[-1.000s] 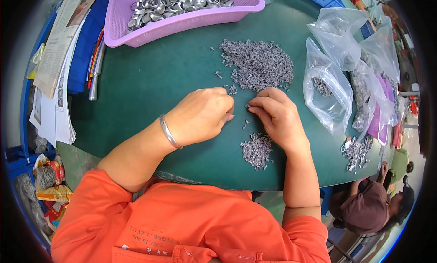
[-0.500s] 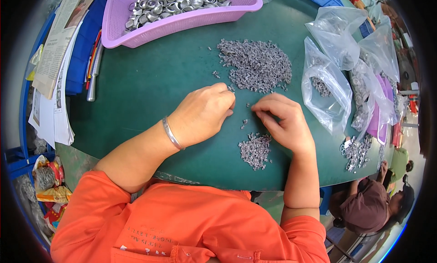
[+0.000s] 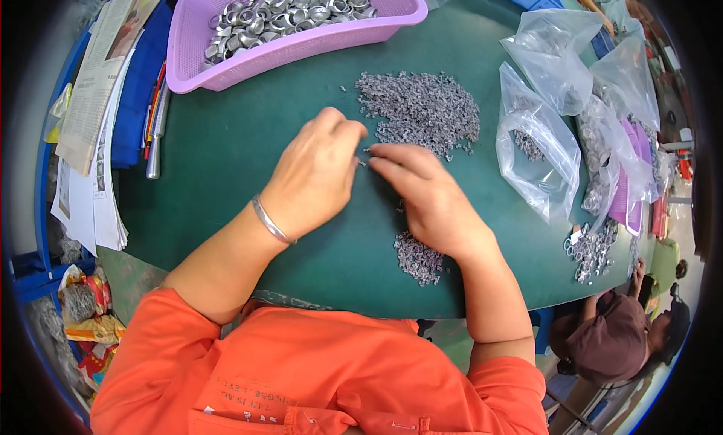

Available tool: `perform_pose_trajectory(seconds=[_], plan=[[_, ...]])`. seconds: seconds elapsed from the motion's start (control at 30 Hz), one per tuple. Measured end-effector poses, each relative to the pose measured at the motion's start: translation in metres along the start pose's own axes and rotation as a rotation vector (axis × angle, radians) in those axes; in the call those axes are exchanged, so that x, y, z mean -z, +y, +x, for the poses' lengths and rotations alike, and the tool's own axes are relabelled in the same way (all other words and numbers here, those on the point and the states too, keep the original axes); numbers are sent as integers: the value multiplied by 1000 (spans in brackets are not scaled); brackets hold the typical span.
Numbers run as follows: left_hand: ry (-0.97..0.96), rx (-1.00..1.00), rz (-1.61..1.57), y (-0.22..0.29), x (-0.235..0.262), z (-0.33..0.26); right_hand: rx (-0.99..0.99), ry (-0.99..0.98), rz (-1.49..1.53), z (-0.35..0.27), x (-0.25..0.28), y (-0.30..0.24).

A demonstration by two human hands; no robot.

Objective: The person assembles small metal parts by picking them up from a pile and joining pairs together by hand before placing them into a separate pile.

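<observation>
Table (image 3: pixel 218 152), loosely bent fingers (image 3: pixel 403 158) near pile (image 3: pixel 422 107)

Downward fisheye view from the head
The counter (image 3: pixel 218 156) is faced from close above, past the orange shirt (image 3: pixel 324 360); straight edges are bent toward the rim.

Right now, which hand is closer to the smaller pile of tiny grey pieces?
Right. The right hand is just beyond the smaller pile; the left hand is farther beyond it, to the left.

Print marks the newspaper (image 3: pixel 96 81), white sheets (image 3: pixel 89 205) and orange shirt (image 3: pixel 324 360), none clearly legible.
</observation>
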State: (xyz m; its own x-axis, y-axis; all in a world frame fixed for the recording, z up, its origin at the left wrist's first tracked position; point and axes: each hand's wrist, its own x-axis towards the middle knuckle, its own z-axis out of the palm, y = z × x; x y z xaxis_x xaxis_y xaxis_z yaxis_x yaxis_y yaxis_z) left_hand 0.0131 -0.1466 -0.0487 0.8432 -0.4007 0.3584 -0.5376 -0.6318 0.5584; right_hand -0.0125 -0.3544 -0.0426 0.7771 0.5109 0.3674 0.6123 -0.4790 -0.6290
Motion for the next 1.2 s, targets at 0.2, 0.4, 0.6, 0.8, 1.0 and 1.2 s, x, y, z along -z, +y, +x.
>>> perform_pose_trajectory(seconds=[0.2,0.4,0.6,0.8,1.0,1.2], plan=[[-176,-59,-249,1,-8,-5,-37,60,-54,-5,6,7],[-57,-3,-248,1,-1,2,-197,93,36,-15,24,11],[-140,4,-269,5,-1,1,-196,114,-22,-20,29,14],[-134,-9,-247,4,-6,-1,-151,90,-62,-16,12,15],[-199,25,-275,5,-4,1,-150,53,-90,-14,15,17],[-178,-58,-132,6,-5,0,-200,59,-38,-20,30,16]])
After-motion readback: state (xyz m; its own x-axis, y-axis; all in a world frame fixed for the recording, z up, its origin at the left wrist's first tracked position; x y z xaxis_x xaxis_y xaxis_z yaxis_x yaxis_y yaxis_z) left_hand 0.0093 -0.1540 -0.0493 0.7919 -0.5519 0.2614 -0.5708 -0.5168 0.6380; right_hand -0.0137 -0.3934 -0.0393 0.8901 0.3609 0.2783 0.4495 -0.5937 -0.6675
